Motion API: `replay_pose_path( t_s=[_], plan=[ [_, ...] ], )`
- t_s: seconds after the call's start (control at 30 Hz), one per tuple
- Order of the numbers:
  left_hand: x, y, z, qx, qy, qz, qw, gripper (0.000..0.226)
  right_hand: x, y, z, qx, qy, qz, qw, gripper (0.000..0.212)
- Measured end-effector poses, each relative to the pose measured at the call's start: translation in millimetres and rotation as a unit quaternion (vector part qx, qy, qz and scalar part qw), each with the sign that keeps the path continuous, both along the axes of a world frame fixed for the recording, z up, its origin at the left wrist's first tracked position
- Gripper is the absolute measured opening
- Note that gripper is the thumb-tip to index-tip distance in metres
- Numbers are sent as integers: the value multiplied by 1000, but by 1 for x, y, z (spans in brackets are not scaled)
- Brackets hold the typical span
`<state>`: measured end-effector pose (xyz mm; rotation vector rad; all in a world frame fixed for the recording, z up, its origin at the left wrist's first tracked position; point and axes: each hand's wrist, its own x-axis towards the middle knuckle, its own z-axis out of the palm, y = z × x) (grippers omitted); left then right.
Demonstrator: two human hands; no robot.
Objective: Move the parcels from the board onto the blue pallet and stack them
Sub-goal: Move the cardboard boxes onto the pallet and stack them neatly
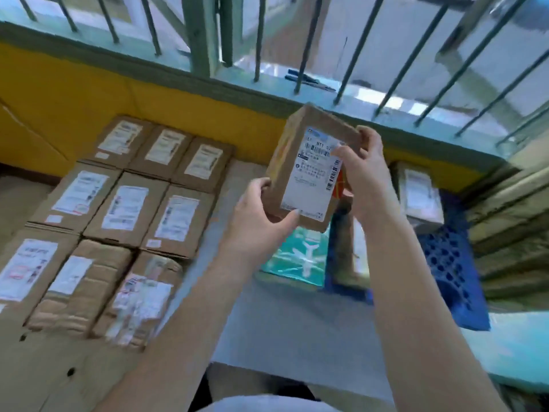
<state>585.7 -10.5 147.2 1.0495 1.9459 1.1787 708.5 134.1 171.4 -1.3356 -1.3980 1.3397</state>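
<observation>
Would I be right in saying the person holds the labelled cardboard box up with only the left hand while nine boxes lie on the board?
Not quite: the head view shows both hands on the box. The left hand grips its lower corner, the right hand its far side. Nine boxes do lie on the board.

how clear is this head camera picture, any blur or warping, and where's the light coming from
Head view: soft throughout, worst on the crumpled brown cardboard parcels at lower left. The white label of the held brown cardboard parcel, gripped by the left hand and right hand, shows only large characters legibly. Wide-angle warping bends the barred window and fans its bars. Daylight enters through it, washing out the panes; no hard shadows.
</observation>
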Motion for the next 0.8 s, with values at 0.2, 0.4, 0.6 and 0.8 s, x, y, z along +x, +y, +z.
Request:
replay_pose_path(
  t_s=[0.2, 0.4, 0.6, 0.8],
  plan=[
    [189, 32, 11, 33, -18, -123, 992, 75, 197, 7, 8, 24, -22, -83, 996, 72],
    [273, 55, -9, -17, -109, -171, 979, 55, 289, -7, -30, -32, -86, -110, 990, 54],
    [299, 56, -64, -126, -142, -163, 968, 55, 320, -32, -97, -118, -58, -77, 988, 56],
    [307, 71, -91, -204, -190, -151, 948, 44, 323, -23, -132, -148, -79, -74, 983, 44]
  ],
)
